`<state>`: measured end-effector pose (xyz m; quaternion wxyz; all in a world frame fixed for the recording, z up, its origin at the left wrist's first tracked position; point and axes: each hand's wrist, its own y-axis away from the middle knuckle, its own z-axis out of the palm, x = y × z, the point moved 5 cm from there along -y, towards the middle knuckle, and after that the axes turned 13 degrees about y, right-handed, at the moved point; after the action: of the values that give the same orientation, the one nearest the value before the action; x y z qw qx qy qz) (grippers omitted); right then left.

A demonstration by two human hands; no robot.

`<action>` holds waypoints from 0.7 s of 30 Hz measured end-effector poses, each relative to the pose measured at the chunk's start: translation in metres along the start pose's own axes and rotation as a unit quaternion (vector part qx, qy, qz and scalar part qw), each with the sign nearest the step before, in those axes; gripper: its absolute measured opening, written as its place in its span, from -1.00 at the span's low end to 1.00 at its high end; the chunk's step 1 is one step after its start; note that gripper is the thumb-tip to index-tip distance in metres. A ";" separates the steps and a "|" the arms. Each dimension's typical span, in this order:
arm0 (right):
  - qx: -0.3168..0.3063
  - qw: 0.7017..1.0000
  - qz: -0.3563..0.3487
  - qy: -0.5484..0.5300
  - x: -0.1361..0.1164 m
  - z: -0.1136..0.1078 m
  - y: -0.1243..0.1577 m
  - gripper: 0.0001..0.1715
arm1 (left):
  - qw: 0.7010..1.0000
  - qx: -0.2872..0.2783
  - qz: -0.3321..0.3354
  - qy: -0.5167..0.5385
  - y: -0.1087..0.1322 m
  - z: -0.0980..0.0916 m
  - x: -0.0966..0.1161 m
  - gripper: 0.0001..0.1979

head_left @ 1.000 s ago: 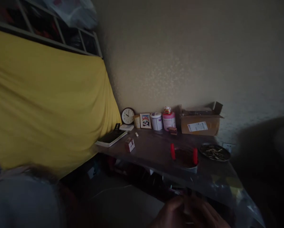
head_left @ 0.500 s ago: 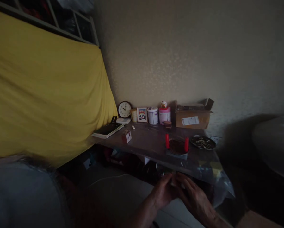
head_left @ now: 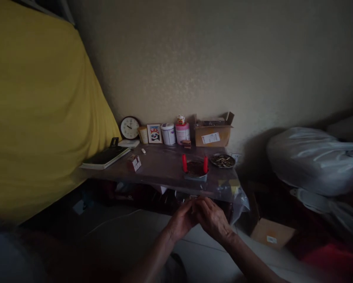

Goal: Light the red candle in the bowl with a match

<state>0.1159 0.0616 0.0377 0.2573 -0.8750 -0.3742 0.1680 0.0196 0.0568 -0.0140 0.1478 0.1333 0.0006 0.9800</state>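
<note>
My left hand (head_left: 181, 221) and my right hand (head_left: 214, 219) meet in front of the table's near edge, fingers curled together. Whatever they hold between the fingertips is small and hidden by the fingers and the dim light. Beyond them on the table, two red candles (head_left: 205, 164) stand upright at either side of a round dark dish (head_left: 195, 168). To the right of it lies a round metal plate (head_left: 232, 164) with several thin sticks on it. A small patterned box (head_left: 134, 162) sits further left.
The plastic-covered table (head_left: 161, 169) carries a clock (head_left: 129, 127), a panda picture (head_left: 154, 134), canisters (head_left: 168, 134), an open cardboard box (head_left: 213, 136) and a book (head_left: 104, 158). A yellow cloth (head_left: 41, 110) hangs left. White bags (head_left: 312, 161) and a carton (head_left: 272, 233) are on the right.
The view has turned right, so the table sits further left and the bags and carton show. My hands have come closer together, with the right fingers now curled over toward the left ones.
</note>
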 end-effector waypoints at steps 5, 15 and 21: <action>-0.019 0.995 0.020 -0.096 0.011 -0.007 -0.002 -0.80 | 1.000 0.020 -0.005 -0.014 0.001 -0.005 0.003 -0.80; -0.091 0.988 0.085 -0.090 0.035 0.018 0.004 -0.72 | 0.984 0.117 -0.071 -0.113 0.005 -0.020 -0.003 -0.78; -0.149 0.987 0.057 -0.008 0.032 0.024 0.009 -0.76 | 0.974 0.130 -0.084 -0.163 0.003 -0.030 -0.008 -0.76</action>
<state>0.1308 0.0878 0.0094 0.1112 -0.9220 -0.3468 0.1314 0.0180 0.0525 -0.0451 0.2088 0.3084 0.1154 0.9208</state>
